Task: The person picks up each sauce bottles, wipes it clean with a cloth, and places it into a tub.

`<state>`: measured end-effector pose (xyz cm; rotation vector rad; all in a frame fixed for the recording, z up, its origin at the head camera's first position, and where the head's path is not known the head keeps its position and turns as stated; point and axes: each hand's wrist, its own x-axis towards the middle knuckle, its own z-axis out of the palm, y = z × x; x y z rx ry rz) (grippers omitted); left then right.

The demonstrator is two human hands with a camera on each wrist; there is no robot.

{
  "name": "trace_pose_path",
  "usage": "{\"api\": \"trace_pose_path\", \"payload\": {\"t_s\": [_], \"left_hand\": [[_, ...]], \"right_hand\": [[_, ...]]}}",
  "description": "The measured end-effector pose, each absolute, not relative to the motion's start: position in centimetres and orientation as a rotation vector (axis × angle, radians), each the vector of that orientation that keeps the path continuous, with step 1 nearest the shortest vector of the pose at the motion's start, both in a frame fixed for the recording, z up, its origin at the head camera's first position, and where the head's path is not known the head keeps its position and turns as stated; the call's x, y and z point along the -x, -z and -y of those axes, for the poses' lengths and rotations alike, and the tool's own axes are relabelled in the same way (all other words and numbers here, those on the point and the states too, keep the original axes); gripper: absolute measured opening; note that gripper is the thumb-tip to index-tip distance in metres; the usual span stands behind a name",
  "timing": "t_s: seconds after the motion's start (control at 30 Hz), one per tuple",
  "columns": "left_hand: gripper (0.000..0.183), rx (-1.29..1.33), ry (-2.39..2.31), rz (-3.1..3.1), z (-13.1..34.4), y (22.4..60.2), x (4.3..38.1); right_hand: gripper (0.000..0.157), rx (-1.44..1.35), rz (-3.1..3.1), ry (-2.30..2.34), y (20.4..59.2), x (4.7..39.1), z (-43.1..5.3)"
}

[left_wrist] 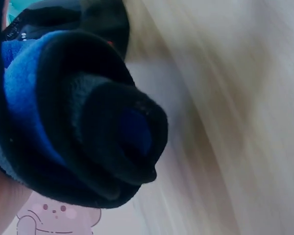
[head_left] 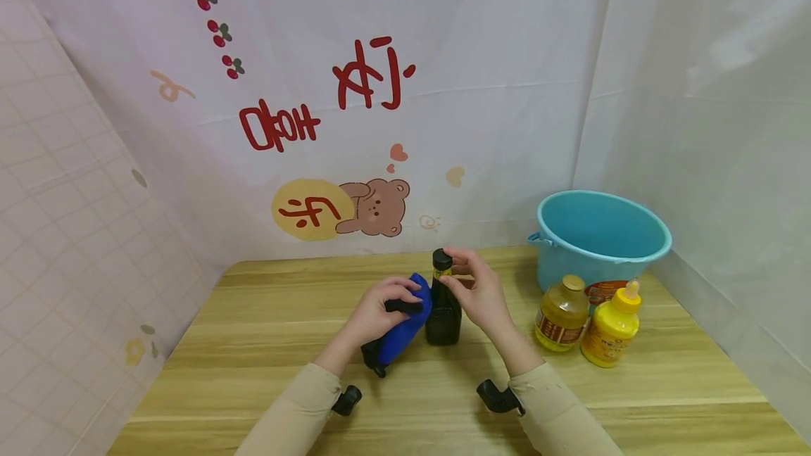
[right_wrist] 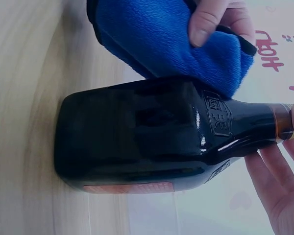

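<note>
While my right hand is pinching the bottle by its neck, probably steadying it, my left hand is gripping the cloth alongside.

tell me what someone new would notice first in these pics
Probably the bright blue cloth in the left hand, right beside the dark bottle that the right hand holds near the top. Next, the light blue bucket at back right, with a yellow bottle and an amber jar before it. Behind, a cartoon bear decorates the backdrop.
</note>
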<state>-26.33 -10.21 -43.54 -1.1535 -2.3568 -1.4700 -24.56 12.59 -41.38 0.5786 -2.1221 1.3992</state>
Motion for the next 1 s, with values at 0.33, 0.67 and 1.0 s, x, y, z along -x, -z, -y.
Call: {"api": "trace_pose_path", "payload": {"t_s": [0.33, 0.67, 1.0], "left_hand": [[0.024, 1.128, 1.544, 2.418, 10.6, 44.0, 26.4], [0.026, 1.112, 1.513, 2.455, 10.8, 44.8, 26.6], [0.029, 1.132, 1.375, 2.458, 10.4, 46.3, 26.4]], "right_hand": [[0.048, -0.567, 2.128, -1.408, 41.4, 24.6, -12.6], [0.048, -0.559, 2.132, -1.378, 41.4, 24.7, -12.6], [0.047, -0.568, 2.127, -1.381, 41.5, 24.7, -12.6]]}}
